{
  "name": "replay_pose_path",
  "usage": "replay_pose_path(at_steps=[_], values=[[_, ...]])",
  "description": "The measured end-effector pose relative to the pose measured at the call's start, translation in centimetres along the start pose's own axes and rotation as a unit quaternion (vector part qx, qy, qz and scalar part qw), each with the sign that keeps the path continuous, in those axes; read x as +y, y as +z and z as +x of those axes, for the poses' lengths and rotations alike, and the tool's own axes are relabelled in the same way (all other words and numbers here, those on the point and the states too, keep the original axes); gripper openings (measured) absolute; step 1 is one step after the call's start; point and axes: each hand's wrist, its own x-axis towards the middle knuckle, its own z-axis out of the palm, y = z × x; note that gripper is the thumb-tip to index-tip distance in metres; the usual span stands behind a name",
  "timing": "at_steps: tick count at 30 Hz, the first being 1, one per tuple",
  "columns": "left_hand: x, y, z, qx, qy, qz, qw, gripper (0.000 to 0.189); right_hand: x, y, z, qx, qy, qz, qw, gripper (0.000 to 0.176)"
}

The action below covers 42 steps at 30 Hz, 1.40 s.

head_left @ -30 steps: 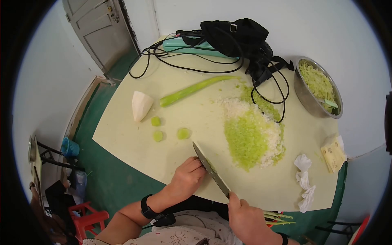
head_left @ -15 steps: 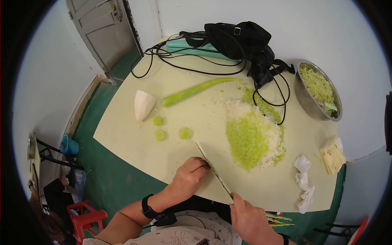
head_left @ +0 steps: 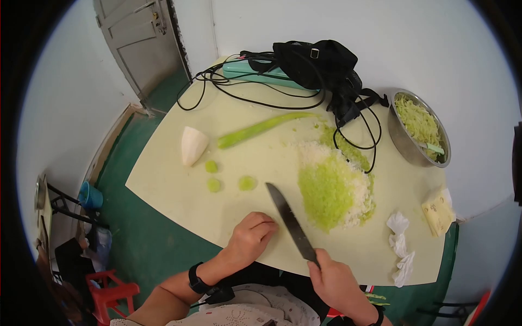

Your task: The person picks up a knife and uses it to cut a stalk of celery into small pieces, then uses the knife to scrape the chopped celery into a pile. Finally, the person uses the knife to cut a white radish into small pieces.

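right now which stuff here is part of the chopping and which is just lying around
In use: knife, right hand, left hand, chopped green pile, green slices, green stalk.
Lying about: black cables, black bag, crumpled tissue, paper packet.

Pale cream table [head_left: 179, 190] set against white walls [head_left: 435, 43] at the far and right sides. Grey panelled door [head_left: 141, 43] at far left. Green floor [head_left: 147, 239] below, with a red stool [head_left: 109, 293] at near left. Even, bright light.
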Motion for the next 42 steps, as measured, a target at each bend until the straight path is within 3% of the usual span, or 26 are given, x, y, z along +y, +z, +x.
replay_pose_path(at_steps=[4, 7, 10, 13, 16, 25, 28, 31, 34, 37, 40, 42], values=[[0.4, -0.4, 0.0, -0.018, -0.089, -0.045, 0.995, 0.018, -0.9, -1.1, -0.9, 0.055, 0.024, 0.061, 0.996, 0.022], [0.3, -0.8, 0.7, -0.026, -0.067, -0.024, 0.997, 0.016, -0.2, -0.6, -1.1, 0.091, 0.0, 0.057, 0.994, 0.022], [-0.6, -1.6, 1.5, -0.105, 0.023, 0.02, 0.994, 0.015, 0.0, -0.4, -1.5, 0.094, 0.008, 0.07, 0.993, 0.021], [-0.7, -1.6, 2.0, -0.147, 0.001, 0.013, 0.989, 0.013, 1.5, 0.6, -1.8, 0.121, -0.009, 0.033, 0.992, 0.029], [-1.0, -1.3, 2.3, -0.149, 0.001, 0.014, 0.989, 0.011, 2.5, 0.8, -2.2, 0.154, -0.095, -0.004, 0.984, 0.022], [-0.5, 0.2, 1.3, -0.03, -0.054, 0.045, 0.997, 0.011, 3.7, 1.2, -3.3, 0.201, -0.149, -0.045, 0.967, 0.029], [-1.2, -1.6, 0.9, -0.043, -0.095, -0.011, 0.995, 0.013, 4.4, 0.6, -3.8, 0.178, -0.142, -0.069, 0.971, 0.031], [-2.0, -4.7, 1.1, 0.04, -0.192, -0.038, 0.98, 0.013, 3.3, -0.8, -4.2, 0.114, -0.099, -0.136, 0.979, 0.033], [-1.3, -8.3, 3.3, 0.061, -0.268, -0.043, 0.961, 0.015, 2.7, -1.5, -3.4, 0.107, -0.173, -0.232, 0.951, 0.032], [-0.2, -8.9, 4.8, -0.084, -0.096, -0.048, 0.991, 0.021, 2.1, -1.5, -2.1, 0.116, -0.212, -0.28, 0.929, 0.052], [0.3, -7.3, 5.3, -0.234, -0.017, -0.059, 0.97, 0.027, 2.5, -0.8, -1.4, 0.127, -0.216, -0.303, 0.919, 0.069], [0.2, -6.4, 5.4, -0.289, -0.005, -0.034, 0.957, 0.036, 3.4, -0.2, -1.2, 0.133, -0.22, -0.301, 0.918, 0.068]])
